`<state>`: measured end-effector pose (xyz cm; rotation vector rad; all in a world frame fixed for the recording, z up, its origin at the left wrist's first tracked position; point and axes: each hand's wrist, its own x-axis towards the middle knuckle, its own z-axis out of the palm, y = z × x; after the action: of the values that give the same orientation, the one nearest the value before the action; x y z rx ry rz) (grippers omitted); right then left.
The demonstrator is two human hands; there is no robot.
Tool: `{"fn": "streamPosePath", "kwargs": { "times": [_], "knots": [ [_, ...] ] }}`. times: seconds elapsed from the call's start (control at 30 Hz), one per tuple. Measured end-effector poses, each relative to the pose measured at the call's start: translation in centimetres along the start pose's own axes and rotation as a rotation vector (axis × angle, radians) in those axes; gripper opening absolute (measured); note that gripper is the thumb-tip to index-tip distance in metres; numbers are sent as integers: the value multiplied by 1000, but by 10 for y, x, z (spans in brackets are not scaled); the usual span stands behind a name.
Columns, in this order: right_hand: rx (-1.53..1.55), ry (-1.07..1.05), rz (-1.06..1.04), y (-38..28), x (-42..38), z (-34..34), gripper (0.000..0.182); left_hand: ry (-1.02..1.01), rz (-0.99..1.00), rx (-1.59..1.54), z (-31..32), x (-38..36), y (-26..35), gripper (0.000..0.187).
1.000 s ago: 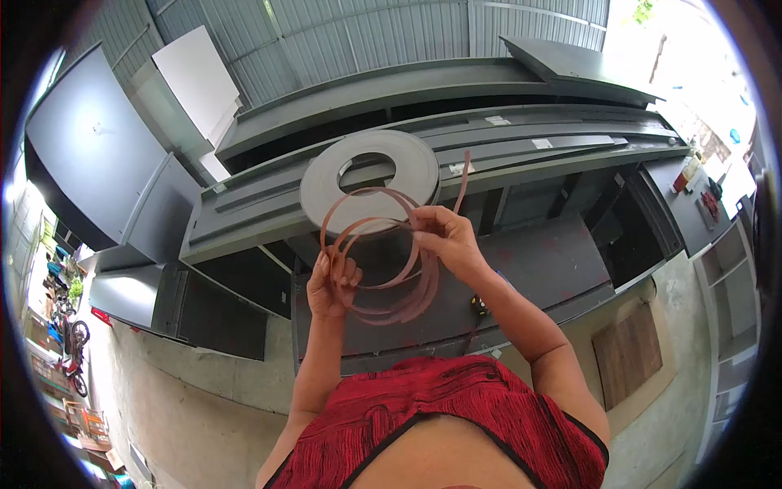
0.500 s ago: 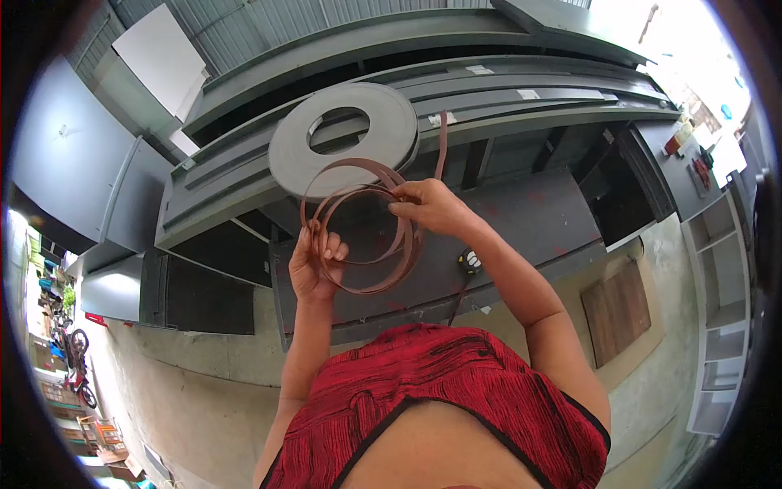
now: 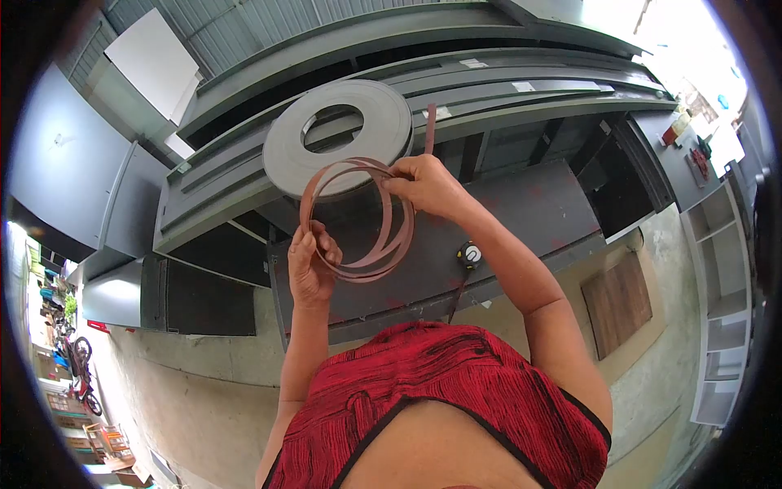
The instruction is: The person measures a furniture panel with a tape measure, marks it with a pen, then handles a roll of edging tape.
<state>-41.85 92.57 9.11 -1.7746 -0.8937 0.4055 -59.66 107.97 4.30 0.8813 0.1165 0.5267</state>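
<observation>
A loosely looped coil of thin brown edge banding (image 3: 376,270) hangs between my two hands above the dark work surface. My left hand (image 3: 312,270) grips the loops at their lower left, fingers curled round them. At the upper right of the coil, my right hand (image 3: 430,189) pinches the strip between thumb and fingers. A free end of the banding sticks up beyond my right hand. Just behind the coil, a large grey roll of banding (image 3: 283,134) lies flat on the stacked grey panels, partly covered by the loops.
A tape measure (image 3: 468,256) rests on the dark panel (image 3: 529,208) right of the coil. Long grey panels (image 3: 489,85) are stacked at the back. A brown wooden board (image 3: 617,306) lies on the floor at right, near a white shelf unit (image 3: 721,326).
The loops have been drawn closer together and the coil looks slightly tighter. Both hands keep hold of it, and my right hand has moved slightly up and left.
</observation>
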Motion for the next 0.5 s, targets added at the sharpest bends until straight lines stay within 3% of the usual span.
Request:
{"fn": "streamPosePath", "kwargs": {
  "times": [0.23,0.5],
  "knots": [
    [317,-97,217,-11,7,-6,37,43,-119,-100,-13,1,1,27],
    [360,-110,304,-1,11,-10,35,131,-247,-140,-11,1,6,27]
  ]
}}
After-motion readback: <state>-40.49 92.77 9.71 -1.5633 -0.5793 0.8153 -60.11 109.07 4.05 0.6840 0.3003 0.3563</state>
